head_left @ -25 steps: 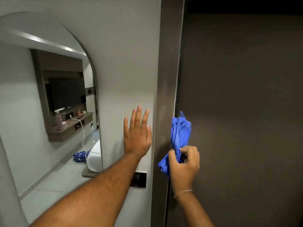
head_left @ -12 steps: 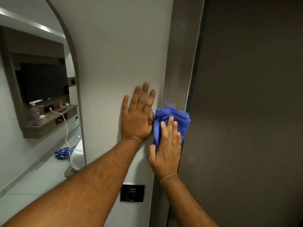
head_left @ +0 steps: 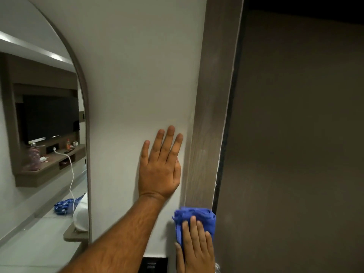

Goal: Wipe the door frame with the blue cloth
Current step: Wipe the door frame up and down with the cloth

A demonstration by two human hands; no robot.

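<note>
A brown wood-grain door frame (head_left: 214,99) runs vertically between the white wall and a dark door. Low on the frame, my right hand (head_left: 197,247) presses a bunched blue cloth (head_left: 194,215) flat against it, fingers spread over the cloth. My left hand (head_left: 161,166) lies flat and open on the white wall just left of the frame, holding nothing. The lower part of my right hand is cut off by the picture's bottom edge.
A dark brown door (head_left: 295,144) fills the right side. An arched mirror (head_left: 43,134) on the left reflects a television, a shelf and a white cable. A black wall switch (head_left: 154,264) sits below my left forearm, beside the frame.
My right hand with the cloth has slid down the frame from beside my left hand to well below it. My left hand stays flat on the wall.
</note>
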